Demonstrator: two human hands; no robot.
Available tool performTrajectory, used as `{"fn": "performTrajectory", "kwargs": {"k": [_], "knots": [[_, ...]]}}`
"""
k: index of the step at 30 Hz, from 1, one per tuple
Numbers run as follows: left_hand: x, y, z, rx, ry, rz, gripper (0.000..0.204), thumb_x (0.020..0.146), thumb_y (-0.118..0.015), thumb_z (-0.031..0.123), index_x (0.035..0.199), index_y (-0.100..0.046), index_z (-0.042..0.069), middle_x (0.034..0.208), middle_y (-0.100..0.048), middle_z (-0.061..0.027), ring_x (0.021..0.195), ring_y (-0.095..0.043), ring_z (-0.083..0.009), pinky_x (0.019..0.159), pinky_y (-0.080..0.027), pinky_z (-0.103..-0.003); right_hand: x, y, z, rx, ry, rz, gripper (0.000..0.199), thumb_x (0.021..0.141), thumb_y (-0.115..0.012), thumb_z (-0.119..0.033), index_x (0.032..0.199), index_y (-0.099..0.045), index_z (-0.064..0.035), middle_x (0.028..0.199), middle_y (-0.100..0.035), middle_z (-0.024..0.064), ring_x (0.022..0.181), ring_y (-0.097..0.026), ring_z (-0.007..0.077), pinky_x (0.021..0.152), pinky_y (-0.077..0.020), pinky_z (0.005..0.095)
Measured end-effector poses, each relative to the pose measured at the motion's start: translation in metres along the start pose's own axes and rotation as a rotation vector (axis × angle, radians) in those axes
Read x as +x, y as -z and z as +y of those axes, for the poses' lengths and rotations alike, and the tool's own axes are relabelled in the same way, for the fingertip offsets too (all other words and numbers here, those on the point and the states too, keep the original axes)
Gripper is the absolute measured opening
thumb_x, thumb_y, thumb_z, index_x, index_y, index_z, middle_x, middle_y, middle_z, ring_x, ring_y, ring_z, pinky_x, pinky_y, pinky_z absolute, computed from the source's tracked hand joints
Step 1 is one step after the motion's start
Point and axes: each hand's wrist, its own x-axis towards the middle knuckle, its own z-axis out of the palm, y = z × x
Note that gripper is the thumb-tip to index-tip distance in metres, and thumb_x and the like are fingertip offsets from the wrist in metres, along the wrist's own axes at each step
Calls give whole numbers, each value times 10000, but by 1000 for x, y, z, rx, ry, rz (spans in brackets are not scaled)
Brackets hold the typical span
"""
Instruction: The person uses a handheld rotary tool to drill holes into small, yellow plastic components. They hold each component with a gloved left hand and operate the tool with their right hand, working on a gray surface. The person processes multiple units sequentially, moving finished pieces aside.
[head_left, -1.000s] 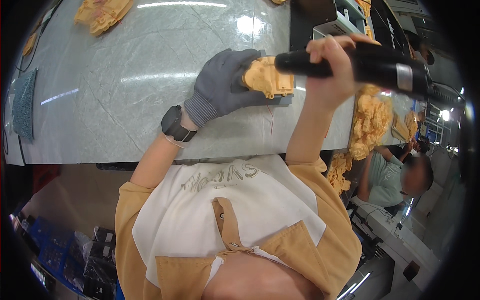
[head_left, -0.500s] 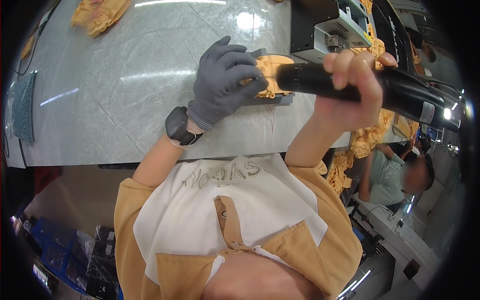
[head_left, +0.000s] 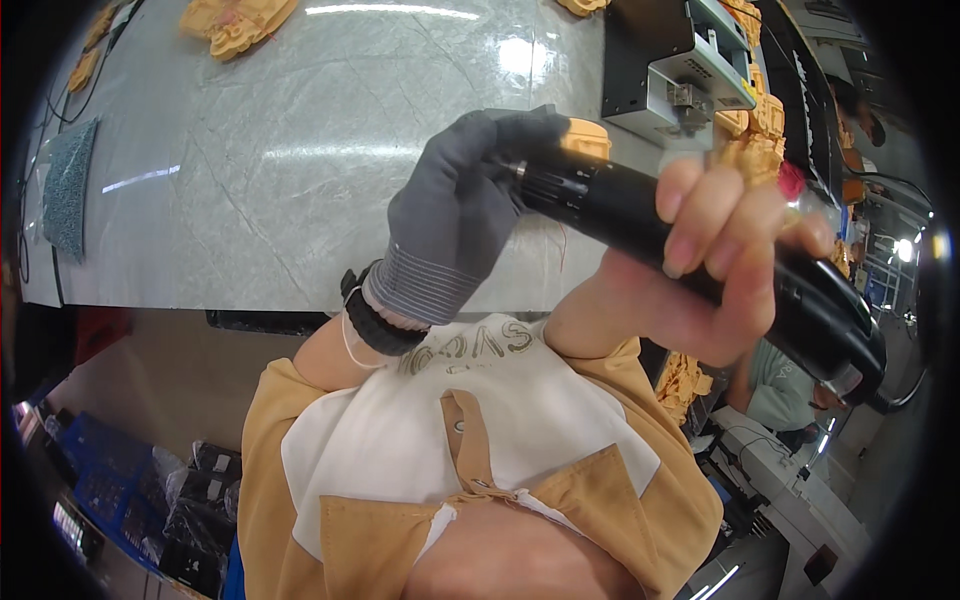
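Note:
My right hand (head_left: 728,262), bare, is wrapped round the thick black body of an electric screwdriver (head_left: 605,200), held slantwise with its front end toward the left. My left hand (head_left: 445,215), in a grey knit glove, is closed at that front end, its fingers bent around the tip. The fingertips are partly hidden, and I cannot make out what they pinch. Just behind the screwdriver, an orange-yellow moulded plastic part (head_left: 586,137) shows only its upper end; the rest is covered. Below it, a thin red wire (head_left: 563,248) lies on the table.
A black and silver metal device (head_left: 680,75) stands at the back right. More orange parts (head_left: 235,25) lie at the far left, and others are heaped (head_left: 755,150) along the right. A teal textured mat (head_left: 70,190) is at the left edge. A co-worker (head_left: 780,390) sits at right.
The screwdriver's front end has come off the orange part, moving left and toward me, and its rear end has dropped. My left hand has left the part and turned to the screwdriver's tip.

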Motion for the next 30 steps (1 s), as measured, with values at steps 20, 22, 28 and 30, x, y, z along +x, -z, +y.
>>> {"fn": "performTrajectory", "kwargs": {"k": [20, 22, 28, 30], "knots": [[-18, -13, -11, -309, 196, 148, 308, 933, -441, 322, 1107, -544, 89, 1139, -538, -142, 1042, -515, -262, 900, -437, -400, -11, -2, -15, -63, 62, 62, 279, 817, -478, -91, 1089, -514, -144, 688, -443, -17, 576, -440, 118, 648, -341, 318], [-18, -14, -13, -300, 197, 171, 307, 930, -449, 325, 1107, -545, 92, 1143, -535, -141, 1041, -516, -264, 893, -443, -400, -12, -1, -15, -62, 64, 63, 279, 817, -477, -91, 1089, -513, -143, 688, -443, -16, 579, -441, 119, 649, -341, 319], [-18, -17, -14, -330, 228, 169, 295, 922, -467, 307, 1106, -545, 90, 1143, -531, -148, 1044, -516, -269, 889, -448, -400, -11, -1, -16, -72, 69, 73, 275, 817, -476, -89, 1085, -511, -139, 694, -441, -11, 594, -443, 124, 663, -343, 325], [-19, -18, -15, -324, 228, 179, 294, 920, -469, 302, 1106, -545, 87, 1135, -536, -149, 1041, -518, -272, 894, -446, -403, -12, -1, -14, -64, 75, 82, 275, 816, -476, -89, 1084, -509, -139, 696, -438, -11, 596, -441, 127, 668, -343, 326]]}}
